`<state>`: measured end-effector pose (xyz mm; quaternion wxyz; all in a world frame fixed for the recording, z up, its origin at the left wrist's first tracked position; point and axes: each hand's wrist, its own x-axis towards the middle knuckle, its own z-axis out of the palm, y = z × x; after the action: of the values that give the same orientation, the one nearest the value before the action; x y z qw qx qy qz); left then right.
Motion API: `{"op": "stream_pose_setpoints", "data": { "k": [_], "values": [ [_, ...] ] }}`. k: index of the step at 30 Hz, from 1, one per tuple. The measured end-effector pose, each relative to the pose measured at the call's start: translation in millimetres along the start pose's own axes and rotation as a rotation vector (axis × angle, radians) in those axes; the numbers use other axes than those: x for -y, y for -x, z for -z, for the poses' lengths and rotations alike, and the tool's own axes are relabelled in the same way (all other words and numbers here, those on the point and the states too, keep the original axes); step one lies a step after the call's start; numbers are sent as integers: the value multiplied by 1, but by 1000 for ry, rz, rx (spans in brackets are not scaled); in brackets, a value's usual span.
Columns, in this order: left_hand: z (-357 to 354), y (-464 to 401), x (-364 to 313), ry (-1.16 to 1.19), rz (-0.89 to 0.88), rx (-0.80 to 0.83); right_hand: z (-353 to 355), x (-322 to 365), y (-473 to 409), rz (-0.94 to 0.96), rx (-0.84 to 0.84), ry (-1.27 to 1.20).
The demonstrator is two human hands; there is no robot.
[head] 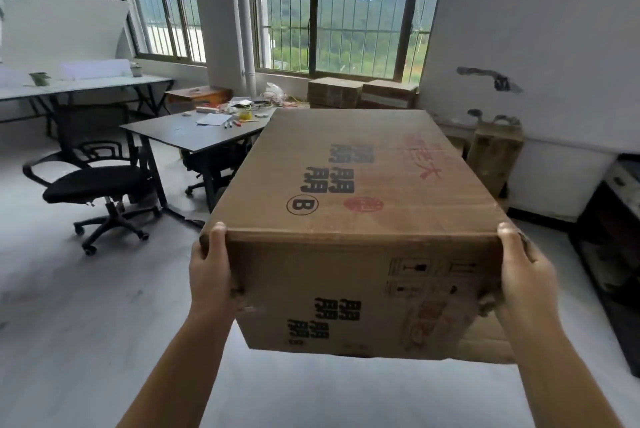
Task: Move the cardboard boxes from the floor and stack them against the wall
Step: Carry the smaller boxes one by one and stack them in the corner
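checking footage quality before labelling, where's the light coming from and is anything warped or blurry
Head view: daylight enters through the barred windows ahead; wide-angle lens bends the wall edges; the carried cardboard box stays readable, though its red print is faint; the far desk clutter is soft.

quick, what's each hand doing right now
Left hand: holding the cardboard box by its left side, thumb on the top edge.
Right hand: holding the same box by its right side.
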<state>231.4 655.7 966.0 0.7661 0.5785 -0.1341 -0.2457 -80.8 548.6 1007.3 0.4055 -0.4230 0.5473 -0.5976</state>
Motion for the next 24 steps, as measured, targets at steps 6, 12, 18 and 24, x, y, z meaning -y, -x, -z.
{"op": "stream_pose_setpoints", "data": {
  "k": [6, 12, 18, 24],
  "values": [
    [-61, -152, -3, 26, -42, -7, -141, -14, -101, 23, 25, -111],
    [-130, -326, -18, 4, -58, 39, -290, -27, -202, 30, 33, -112],
    [-216, -481, -15, 15, -72, 74, -407, -23, -310, 93, -38, -89],
    [-336, -617, 2, 127, -62, 78, -517, -20, -450, 136, -45, -106]
  ]
}}
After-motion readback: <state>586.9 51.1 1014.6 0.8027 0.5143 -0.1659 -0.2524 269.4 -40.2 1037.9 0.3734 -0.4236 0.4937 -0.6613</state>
